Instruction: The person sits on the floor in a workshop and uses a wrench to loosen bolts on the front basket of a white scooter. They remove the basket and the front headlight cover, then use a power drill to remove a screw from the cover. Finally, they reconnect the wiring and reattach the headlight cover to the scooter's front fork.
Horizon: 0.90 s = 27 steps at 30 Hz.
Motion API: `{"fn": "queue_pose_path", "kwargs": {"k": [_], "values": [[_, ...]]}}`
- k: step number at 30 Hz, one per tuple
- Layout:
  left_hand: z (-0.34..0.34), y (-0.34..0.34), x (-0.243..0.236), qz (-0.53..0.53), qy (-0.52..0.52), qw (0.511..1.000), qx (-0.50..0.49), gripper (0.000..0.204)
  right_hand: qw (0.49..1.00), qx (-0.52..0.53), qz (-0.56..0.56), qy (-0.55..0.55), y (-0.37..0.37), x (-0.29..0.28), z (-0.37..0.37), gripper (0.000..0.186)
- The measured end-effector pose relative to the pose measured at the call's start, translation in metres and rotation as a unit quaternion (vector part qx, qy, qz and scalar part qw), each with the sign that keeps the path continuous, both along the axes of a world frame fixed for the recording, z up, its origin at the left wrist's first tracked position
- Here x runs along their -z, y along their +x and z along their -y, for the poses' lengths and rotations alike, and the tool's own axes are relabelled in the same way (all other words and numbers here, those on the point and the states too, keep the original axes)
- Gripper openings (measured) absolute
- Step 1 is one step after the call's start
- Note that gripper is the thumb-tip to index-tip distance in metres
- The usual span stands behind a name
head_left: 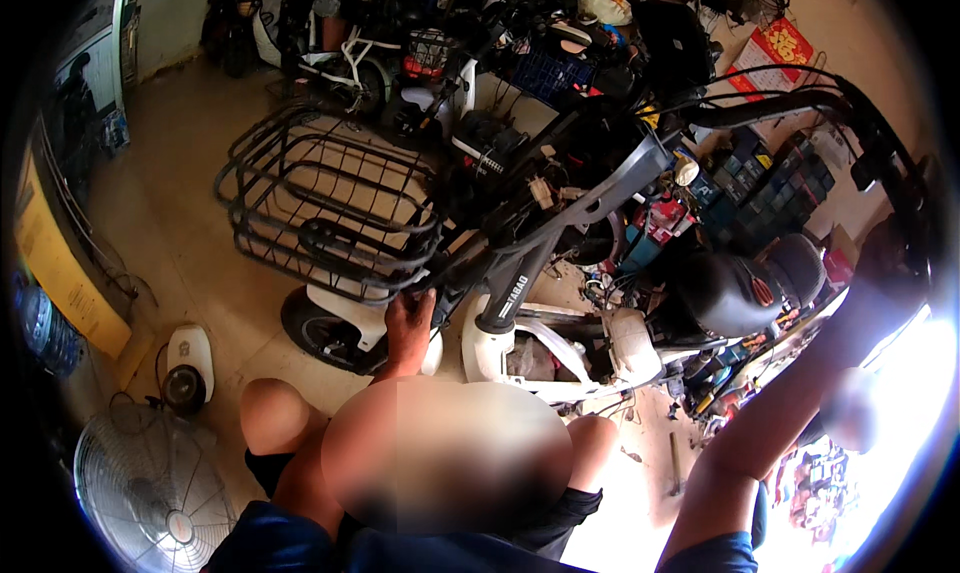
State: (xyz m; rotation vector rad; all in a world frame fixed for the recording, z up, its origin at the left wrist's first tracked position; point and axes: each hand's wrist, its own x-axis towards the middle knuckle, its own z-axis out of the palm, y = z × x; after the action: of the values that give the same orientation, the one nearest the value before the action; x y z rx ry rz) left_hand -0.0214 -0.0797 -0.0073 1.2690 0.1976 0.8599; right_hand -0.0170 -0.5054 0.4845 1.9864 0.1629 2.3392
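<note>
An electric scooter (490, 368) with a white body and its covers off stands before me. My left hand (408, 318) is raised to the lower back edge of the black wire basket (330, 188), its fingers curled by the fork. What lies in those fingers is hidden. Stretched far to the right, my right hand (890, 251) is closed round the end of the black handlebar (815, 103), in deep shadow. The front wheel (325, 328) sits under the basket. Behind the grey steering column (505, 288) are loose wires and the black seat (735, 293).
A round fan (165, 498) stands at lower left, near a white and black scooter part (188, 368) on the floor. A yellow panel (70, 273) leans at the left. Other scooters (350, 58) and piled parts fill the back; batteries (765, 178) are stacked at right.
</note>
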Motion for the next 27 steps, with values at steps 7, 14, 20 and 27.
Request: {"fn": "queue_pose_path", "kwargs": {"k": [7,14,20,27], "values": [[-0.002,0.004,0.002,0.025,-0.086,0.996,0.022,0.026,0.986,0.163,-0.026,-0.028,0.007,-0.002,-0.002,0.047],[0.005,0.003,0.017,0.008,-0.094,0.995,0.035,0.023,0.951,0.301,-0.043,-0.048,0.012,0.015,0.007,0.044],[0.011,-0.008,0.028,-0.125,0.106,0.986,-0.031,0.035,0.919,0.385,-0.062,-0.064,0.028,0.044,0.006,0.042],[0.006,0.005,0.051,-0.075,0.246,0.961,-0.097,0.038,0.864,0.487,-0.083,-0.098,0.023,0.046,-0.002,0.039]]}}
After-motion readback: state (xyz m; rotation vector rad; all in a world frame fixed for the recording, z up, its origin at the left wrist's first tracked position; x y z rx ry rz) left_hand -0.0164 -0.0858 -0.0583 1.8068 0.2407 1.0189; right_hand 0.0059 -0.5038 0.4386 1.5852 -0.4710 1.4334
